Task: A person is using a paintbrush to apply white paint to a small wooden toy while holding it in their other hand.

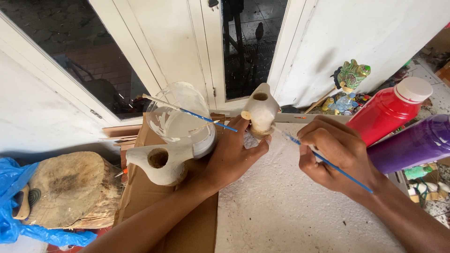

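Note:
My left hand (pixel 232 157) grips a small cream-white carved piece (pixel 260 111) with a round hole near its top, held upright over the white board. My right hand (pixel 335 157) pinches a thin blue-handled brush (pixel 337 168), its tip touching the piece's lower right side. A similar larger cream-white carved piece (pixel 161 161) with a hole lies on brown cardboard to the left. Behind it stands a clear jar of white paint (pixel 183 119) with a second blue-handled brush (pixel 187 111) resting across its rim.
A red paint bottle (pixel 386 112) with a white cap and a purple bottle (pixel 415 143) lie at the right. A wood stump (pixel 70 189) and blue plastic sheet (pixel 14 206) sit at the left. A green painted figurine (pixel 351 75) stands by the white doors (pixel 178 42).

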